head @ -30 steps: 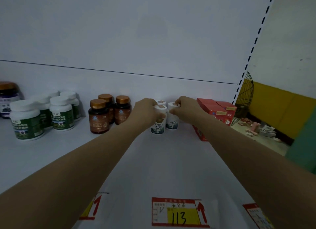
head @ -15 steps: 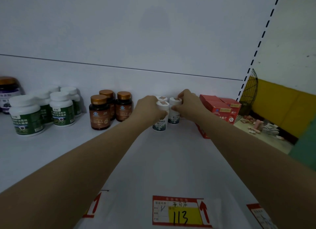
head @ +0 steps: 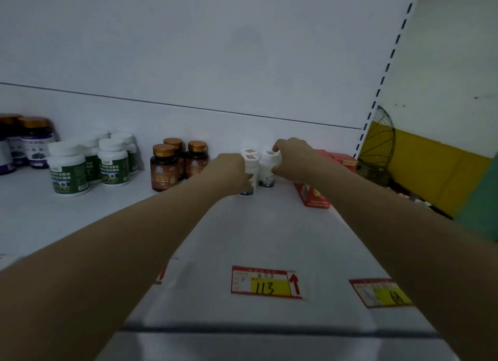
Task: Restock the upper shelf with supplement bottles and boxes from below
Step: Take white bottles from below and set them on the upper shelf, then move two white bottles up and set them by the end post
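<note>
Far left: we see dark bottles (head: 36,142) with gold caps at the back of the shelf (head: 269,231).
Left of centre: white bottles with green labels (head: 68,169) stand in a cluster, well apart from our hands.
Centre left: three brown bottles (head: 163,166) with gold caps stand close together, just beside our left wrist.
Left hand (head: 229,170): our grip is closed around the front small white bottle (head: 252,163), thumb across its side; the bottle stands upright on the shelf.
Behind it: we see the cap of another white bottle (head: 249,151).
Right hand (head: 293,158): our grip holds the cap of the right small white bottle (head: 267,169), which stands upright, touching the front one.
Right: red boxes (head: 312,194) sit just beside our right forearm.
Shelf edge: price tags, one marked 113 (head: 265,282) and one partly hidden by our right arm (head: 380,292).
</note>
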